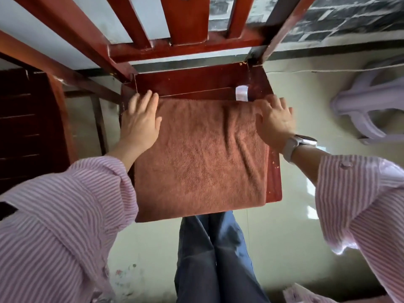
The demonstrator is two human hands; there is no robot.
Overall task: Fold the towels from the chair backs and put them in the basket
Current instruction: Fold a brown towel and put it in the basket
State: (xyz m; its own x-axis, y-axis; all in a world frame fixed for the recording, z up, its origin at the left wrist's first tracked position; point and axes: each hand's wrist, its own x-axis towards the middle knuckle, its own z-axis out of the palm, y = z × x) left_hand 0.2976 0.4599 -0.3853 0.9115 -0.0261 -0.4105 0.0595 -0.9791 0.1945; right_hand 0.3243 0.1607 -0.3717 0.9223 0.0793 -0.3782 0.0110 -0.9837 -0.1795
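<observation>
both flat, straight-fingered hands, left hand (140, 121) and right hand (276, 119), on folded towel (199, 158), chair seat (196, 82) mostly hidden, perhaps

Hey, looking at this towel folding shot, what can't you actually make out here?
- Basket: not in the head view at all.
- Towel: layers underneath hidden by its top layer, so fold count is unclear.
- Chair seat: mostly covered by the towel.
- Chair back: top cut off by the upper edge.
- Towel corners: under the left hand and right hand.
- Label: too small to read.
</observation>
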